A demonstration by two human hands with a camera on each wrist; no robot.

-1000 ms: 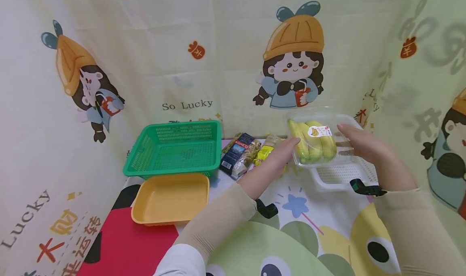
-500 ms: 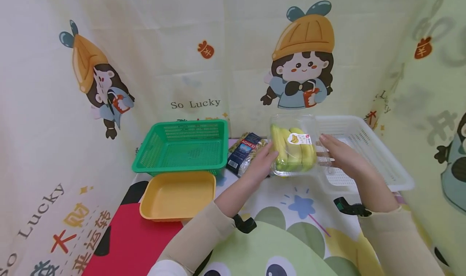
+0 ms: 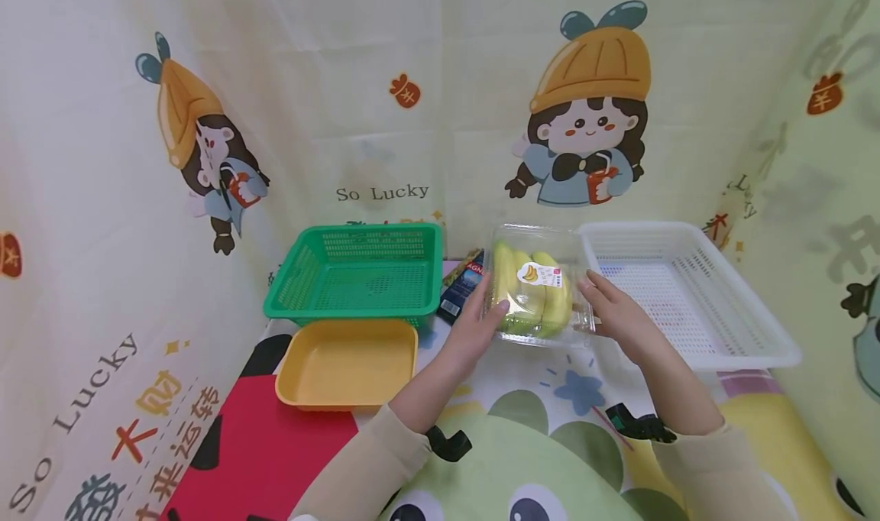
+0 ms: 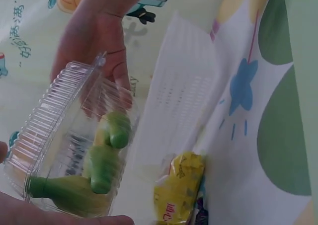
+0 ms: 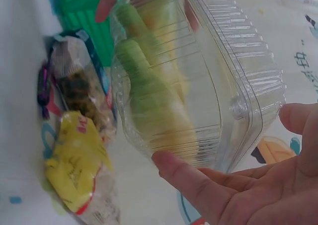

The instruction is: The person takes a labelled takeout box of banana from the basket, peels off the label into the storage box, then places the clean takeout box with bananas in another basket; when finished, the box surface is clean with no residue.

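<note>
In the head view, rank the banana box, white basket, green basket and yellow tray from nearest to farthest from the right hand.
1. Banana box: held by the right hand, on its left side.
2. White basket: just right of the hand.
3. Green basket: far left, beyond the left hand.
4. Yellow tray: far left, in front of the green basket; too close to it to rank firmly.

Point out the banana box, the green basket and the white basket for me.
banana box point(image 3: 532, 292), head view, on the bananas under the clear lid.
green basket point(image 3: 357, 280), head view, on its mesh floor.
white basket point(image 3: 749, 349), head view, on its near rim.
</note>
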